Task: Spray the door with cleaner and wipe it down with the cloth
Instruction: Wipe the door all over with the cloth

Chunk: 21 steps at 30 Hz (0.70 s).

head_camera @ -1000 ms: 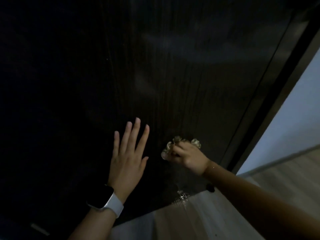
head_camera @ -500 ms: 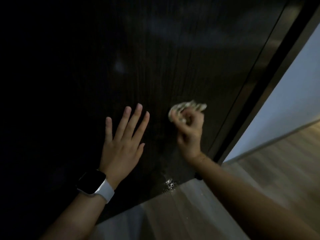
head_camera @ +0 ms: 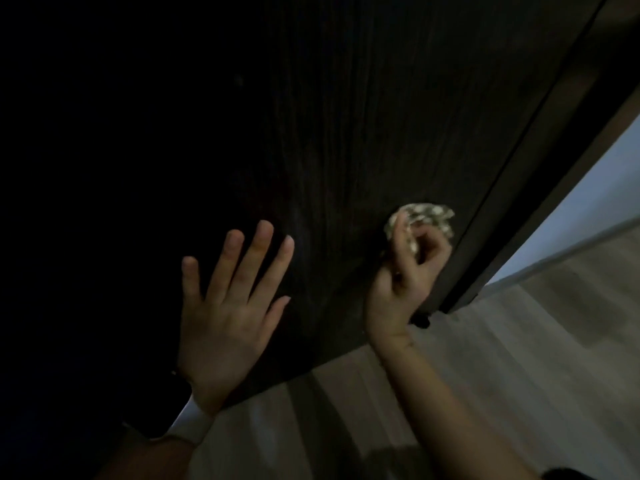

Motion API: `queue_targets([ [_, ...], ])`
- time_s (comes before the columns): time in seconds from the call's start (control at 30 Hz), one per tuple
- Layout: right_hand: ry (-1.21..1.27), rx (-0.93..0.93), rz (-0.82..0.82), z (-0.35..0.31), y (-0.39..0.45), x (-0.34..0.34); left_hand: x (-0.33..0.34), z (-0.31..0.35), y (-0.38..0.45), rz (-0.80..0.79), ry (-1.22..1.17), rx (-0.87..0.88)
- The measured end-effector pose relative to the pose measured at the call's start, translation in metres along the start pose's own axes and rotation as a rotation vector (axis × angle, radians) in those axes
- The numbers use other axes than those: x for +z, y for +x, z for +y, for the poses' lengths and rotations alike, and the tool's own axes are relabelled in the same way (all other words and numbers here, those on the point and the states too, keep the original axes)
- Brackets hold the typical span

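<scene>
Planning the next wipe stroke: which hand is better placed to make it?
Right. The right hand grips the cloth against the door; the left hand lies flat on it, fingers spread, holding nothing.

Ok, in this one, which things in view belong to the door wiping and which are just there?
Part of the job:
- dark door
- bunched cloth, held against the door by the right hand
- left hand, flat on the door

Just there:
- watch on the left wrist
- wooden floor
- pale wall
</scene>
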State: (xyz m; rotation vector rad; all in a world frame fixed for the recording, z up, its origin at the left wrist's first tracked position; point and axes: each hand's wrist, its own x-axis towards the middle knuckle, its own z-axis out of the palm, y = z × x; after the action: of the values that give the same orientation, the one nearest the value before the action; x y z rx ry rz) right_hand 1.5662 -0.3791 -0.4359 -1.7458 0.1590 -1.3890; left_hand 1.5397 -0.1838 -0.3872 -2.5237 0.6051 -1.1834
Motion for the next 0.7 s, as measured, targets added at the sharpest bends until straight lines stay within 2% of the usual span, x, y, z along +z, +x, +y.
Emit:
queue_targets([
  [0.07,0.028,-0.006,-0.131,-0.012,-0.049,0.009,0.000,0.000,0.001,0.007,-0.015,-0.005],
  [0.17,0.085,-0.104,-0.426,0.000,-0.125,0.003,-0.002,0.001,0.003,-0.014,-0.055,-0.020],
  [0.27,0.110,-0.084,-0.583,0.032,-0.141,-0.013,-0.003,0.004,0.001,-0.016,-0.052,-0.027],
  [0.33,0.056,0.011,-0.533,0.054,-0.129,-0.025,-0.003,0.013,-0.001,-0.024,-0.076,-0.035],
  [0.47,-0.023,0.366,-0.128,0.118,-0.084,-0.043,0.008,0.057,-0.008,-0.079,-0.132,0.008],
  [0.53,-0.075,0.455,-0.024,0.144,-0.077,-0.041,0.020,0.077,-0.014,-0.107,-0.119,0.051],
  [0.6,-0.143,0.517,-0.069,0.146,-0.101,-0.037,0.032,0.092,-0.019,-0.164,-0.124,0.085],
  [0.7,-0.130,0.601,-0.326,0.112,-0.162,-0.034,0.048,0.109,-0.024,-0.208,-0.087,0.099],
])
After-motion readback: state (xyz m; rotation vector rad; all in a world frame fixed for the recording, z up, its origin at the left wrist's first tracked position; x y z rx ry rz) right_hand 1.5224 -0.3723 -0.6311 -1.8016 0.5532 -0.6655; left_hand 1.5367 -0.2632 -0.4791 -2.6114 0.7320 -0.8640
